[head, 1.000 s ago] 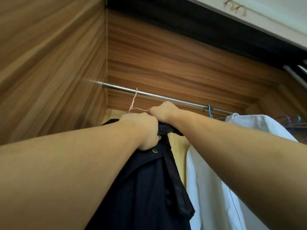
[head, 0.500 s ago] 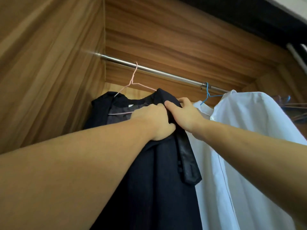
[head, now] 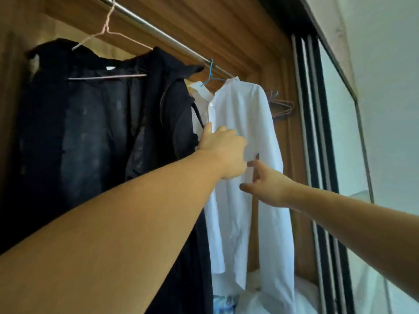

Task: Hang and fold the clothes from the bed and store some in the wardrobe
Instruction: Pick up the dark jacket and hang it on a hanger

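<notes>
- The dark coat [head: 95, 123] hung on a pink hanger [head: 106, 35] from the rail [head: 158, 34], left of both hands.
- The white shirt [head: 244, 123] hung on a blue hanger [head: 210, 74] just right of the coat, behind both hands.
- The left hand [head: 223, 150] reached to the line where coat and shirt met, thumb up against the coat's edge; its fingers curled over the shirt front, but whether they pinched cloth could not be told.
- The right hand [head: 267, 184], just below and right of the left, was spread, fingers loose and touching the shirt.
- Spare hangers [head: 281, 107] hung further right on the rail, above the right hand.
- A sliding door [head: 317, 132] stood at the far right.
</notes>
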{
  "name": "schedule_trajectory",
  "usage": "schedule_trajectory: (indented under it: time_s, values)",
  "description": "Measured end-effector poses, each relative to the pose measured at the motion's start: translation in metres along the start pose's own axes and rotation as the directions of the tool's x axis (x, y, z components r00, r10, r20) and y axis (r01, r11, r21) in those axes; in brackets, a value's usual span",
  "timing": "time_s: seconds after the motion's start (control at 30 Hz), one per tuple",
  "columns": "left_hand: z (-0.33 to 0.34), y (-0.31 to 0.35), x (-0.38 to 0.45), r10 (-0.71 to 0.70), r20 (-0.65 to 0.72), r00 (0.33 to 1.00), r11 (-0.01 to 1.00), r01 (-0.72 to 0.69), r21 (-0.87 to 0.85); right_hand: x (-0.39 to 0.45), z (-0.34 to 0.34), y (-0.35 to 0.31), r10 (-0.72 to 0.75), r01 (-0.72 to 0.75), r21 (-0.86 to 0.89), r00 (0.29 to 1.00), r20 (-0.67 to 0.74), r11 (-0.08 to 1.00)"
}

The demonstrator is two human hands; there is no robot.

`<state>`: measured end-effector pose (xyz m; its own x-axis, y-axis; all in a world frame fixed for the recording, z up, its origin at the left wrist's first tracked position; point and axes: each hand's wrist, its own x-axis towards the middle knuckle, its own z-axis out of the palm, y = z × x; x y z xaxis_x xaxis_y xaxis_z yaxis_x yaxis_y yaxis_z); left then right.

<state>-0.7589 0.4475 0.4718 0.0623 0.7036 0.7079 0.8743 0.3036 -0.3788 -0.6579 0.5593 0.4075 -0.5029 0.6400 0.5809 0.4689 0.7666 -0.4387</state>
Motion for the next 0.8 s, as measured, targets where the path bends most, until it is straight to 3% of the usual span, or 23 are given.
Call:
schedule_trajectory:
  time_s: [0.1, 0.17, 0.37, 0.5, 0.63, 0.8]
  values:
    - [0.032, 0.044, -0.037, -0.009, 0.120, 0.993, 0.967, 0.039, -0.251, -0.060, -0.015, 0.043, -0.046, 0.061, -0.438, 0.998, 0.045, 0.897]
    - [0.056, 0.074, -0.067, -0.023, 0.207, 0.978, 0.923, 0.100, -0.372, -0.100, -0.026, 0.070, -0.059, 0.091, -0.589, 0.996, 0.073, 0.803]
    - [0.098, 0.179, -0.154, 0.006, 0.359, 0.933, 0.851, 0.183, -0.491, -0.245, -0.064, 0.161, 0.083, -0.008, -0.589, 0.991, 0.100, 0.808]
    - [0.095, 0.287, -0.194, 0.093, 0.399, 0.912, 0.800, 0.170, -0.575, -0.362, -0.102, 0.231, 0.293, -0.203, -0.534, 0.952, 0.088, 0.821]
    - [0.072, 0.421, -0.217, 0.259, 0.401, 0.879, 0.716, 0.103, -0.690, -0.486, -0.155, 0.293, 0.519, -0.468, -0.459, 0.855, -0.019, 0.755]
    - [0.027, 0.589, -0.237, 0.515, 0.273, 0.813, 0.569, -0.086, -0.818, -0.621, -0.217, 0.339, 0.718, -0.704, -0.435, 0.676, -0.167, 0.562]
